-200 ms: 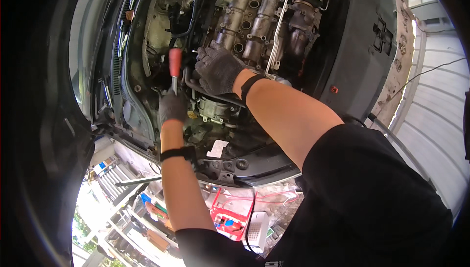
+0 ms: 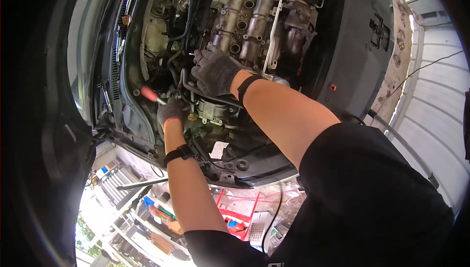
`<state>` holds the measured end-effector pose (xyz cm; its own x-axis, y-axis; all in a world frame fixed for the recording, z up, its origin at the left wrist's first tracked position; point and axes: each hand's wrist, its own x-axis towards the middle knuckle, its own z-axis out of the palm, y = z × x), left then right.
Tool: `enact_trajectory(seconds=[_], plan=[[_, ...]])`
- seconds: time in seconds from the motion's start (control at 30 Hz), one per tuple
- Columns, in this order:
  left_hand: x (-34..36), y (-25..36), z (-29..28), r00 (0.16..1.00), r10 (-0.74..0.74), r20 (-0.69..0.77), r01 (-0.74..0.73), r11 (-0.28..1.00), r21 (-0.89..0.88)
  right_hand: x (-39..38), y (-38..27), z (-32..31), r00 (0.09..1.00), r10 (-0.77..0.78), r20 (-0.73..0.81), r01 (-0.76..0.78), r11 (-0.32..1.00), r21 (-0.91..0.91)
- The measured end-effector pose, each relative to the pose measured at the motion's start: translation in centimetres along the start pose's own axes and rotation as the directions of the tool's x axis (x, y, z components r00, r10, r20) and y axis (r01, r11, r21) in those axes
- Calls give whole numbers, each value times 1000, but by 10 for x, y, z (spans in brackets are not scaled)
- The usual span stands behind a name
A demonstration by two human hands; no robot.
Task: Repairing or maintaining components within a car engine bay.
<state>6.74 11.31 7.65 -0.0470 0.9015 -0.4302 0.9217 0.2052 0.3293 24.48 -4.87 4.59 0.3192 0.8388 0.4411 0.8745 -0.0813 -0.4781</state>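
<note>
My gloved left hand (image 2: 169, 112) grips the metal shaft of a red-handled tool (image 2: 151, 96) low in the engine bay; the red end tilts up toward the left. My gloved right hand (image 2: 213, 71) has curled fingers at the lower left of the exposed engine top (image 2: 227, 19), beside dark hoses; a short thin metal piece shows by its fingertips, and what they hold is hidden. Below both hands is a metal housing (image 2: 211, 111) with a small yellow part (image 2: 192, 117) at its left.
The dark body panel (image 2: 353, 66) borders the bay at right, the slotted cowl (image 2: 117, 61) at left. A metal pipe (image 2: 270, 46) runs beside the engine. Below the car's edge are a red plastic object (image 2: 237, 218), shelving and clutter; white corrugated sheeting (image 2: 440, 90) stands at far right.
The red-handled tool has swung from upright to tilted down and left, with my left hand slightly lower. My right hand has shifted slightly left along with the whole view.
</note>
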Motion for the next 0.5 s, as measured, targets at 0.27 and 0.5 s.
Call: enact_trajectory(seconds=[0.27,0.5], plan=[[-17,-18,10,826,561,55,-486,659,574,-7,5,2,997,34,-66,-30,997,72],[-39,-11,-2,790,602,114,-564,640,522,-2,5,-5,998,53,-28,-52,998,30]])
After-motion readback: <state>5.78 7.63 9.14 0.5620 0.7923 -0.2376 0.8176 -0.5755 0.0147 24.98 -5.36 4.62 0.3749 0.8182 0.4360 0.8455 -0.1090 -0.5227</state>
